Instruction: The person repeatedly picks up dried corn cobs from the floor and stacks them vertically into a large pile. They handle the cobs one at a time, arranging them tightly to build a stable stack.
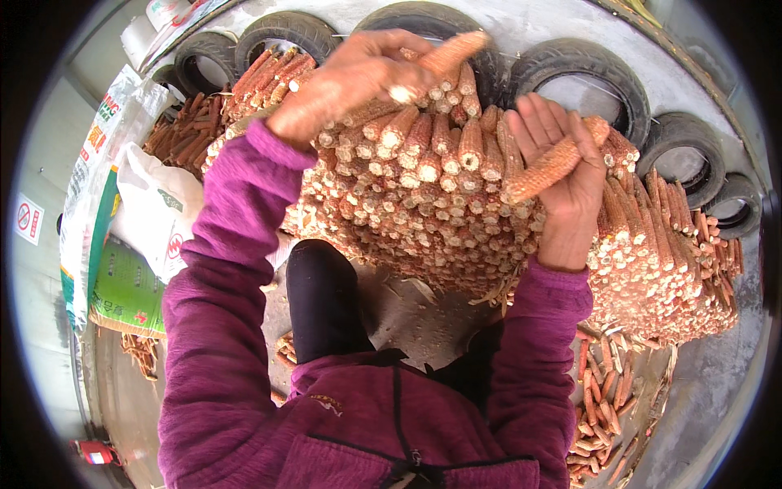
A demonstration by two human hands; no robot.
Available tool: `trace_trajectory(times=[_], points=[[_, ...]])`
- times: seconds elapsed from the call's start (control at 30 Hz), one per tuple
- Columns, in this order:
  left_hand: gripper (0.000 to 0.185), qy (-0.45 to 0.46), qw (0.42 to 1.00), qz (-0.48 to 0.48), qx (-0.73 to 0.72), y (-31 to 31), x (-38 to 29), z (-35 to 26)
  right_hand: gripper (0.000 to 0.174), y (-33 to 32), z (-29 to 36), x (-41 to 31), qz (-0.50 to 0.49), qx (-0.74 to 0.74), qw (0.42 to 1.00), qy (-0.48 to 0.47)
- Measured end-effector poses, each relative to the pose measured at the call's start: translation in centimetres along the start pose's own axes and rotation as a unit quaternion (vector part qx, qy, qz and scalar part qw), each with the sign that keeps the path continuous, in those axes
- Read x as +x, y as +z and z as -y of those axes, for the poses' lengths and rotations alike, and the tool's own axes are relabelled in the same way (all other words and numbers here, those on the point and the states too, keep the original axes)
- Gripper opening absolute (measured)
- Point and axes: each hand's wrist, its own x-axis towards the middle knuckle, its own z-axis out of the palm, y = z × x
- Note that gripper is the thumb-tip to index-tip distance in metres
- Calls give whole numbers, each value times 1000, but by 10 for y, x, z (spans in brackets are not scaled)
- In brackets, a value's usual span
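Observation:
My left hand [372,76], a little blurred, grips a shelled corn cob [455,54] above the top of a stack. A pale cob end shows under its fingers; whether that belongs to a second cob I cannot tell. Palm up, my right hand [571,177] has its thumb over another corn cob [550,168] lying across the palm. Its fingers are stretched out, pointing away from me. Below both hands rises the large stack of corn cobs [421,214], laid in rows with their cut ends facing me.
Rubber tires [580,55] lean along the wall behind the stack. To the left are a white woven sack [156,202] and a green printed bag [128,287]. Loose cobs [602,403] lie on the floor at lower right. A red object [96,451] sits at lower left.

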Motion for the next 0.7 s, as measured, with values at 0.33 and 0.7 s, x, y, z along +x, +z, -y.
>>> trace_trajectory(times=[0.33, 0.7], points=[[43, -136, 961, -38, 236, -48, 87, 56, 23, -9, -1, 2, -8, -18, 999, 26], [37, -76, 924, -18, 375, -21, 165, 96, 36, -20, -12, 12, -38, -84, 995, 23]])
